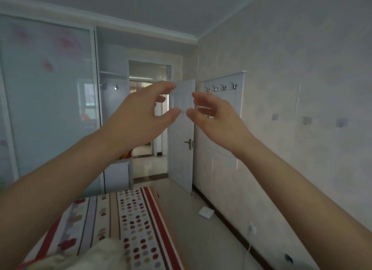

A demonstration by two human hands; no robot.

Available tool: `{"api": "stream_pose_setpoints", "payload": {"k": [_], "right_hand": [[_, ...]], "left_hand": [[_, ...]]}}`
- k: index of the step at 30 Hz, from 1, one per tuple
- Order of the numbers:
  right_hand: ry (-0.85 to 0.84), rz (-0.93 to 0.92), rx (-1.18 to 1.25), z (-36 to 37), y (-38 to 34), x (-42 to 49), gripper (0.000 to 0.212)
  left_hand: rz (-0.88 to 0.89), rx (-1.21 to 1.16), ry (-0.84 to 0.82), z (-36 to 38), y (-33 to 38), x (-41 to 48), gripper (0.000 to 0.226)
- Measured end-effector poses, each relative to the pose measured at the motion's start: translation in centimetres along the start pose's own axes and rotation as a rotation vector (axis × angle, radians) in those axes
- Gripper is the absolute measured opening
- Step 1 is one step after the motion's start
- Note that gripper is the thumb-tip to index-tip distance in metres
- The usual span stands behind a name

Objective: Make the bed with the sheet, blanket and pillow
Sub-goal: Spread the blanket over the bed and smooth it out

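The left hand (138, 116) and right hand (217, 118) hang in the air, well above the bed. They face each other with fingers (165, 87) loosely spread and holding nothing. The spotted, striped sheet (132, 219) lies flat on the bed below. A pale fluffy bundle (104, 253), perhaps the blanket, sits at the near edge. The next move is probably to lower both hands, grip the bundle's corners wide apart and spread it evenly.
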State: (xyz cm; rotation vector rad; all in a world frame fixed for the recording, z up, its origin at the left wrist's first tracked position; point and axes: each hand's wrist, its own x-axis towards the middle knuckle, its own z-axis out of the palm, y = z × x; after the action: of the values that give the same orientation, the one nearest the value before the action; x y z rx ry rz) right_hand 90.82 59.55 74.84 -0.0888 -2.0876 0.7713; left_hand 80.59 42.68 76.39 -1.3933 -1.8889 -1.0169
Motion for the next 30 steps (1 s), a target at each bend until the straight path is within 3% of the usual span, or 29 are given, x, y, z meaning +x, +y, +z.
{"api": "stream_pose_setpoints", "payload": {"k": [3,21,30], "right_hand": [[0.016,-0.014,0.016,-0.1,-0.7,-0.7,0.053],[0.089,0.145,-0.068,-0.2,2.3,-6.5,0.05],[0.063,0.183,-0.055,-1.6,6.1,-7.0,0.051]], "left_hand": [[0.014,0.058,-0.064,-0.4,0.7,-1.1,0.061],[-0.134,-0.401,-0.116,6.4,-0.3,-5.8,0.054],[-0.14,-0.375,-0.161,10.4,0.2,-4.7,0.056]]}}
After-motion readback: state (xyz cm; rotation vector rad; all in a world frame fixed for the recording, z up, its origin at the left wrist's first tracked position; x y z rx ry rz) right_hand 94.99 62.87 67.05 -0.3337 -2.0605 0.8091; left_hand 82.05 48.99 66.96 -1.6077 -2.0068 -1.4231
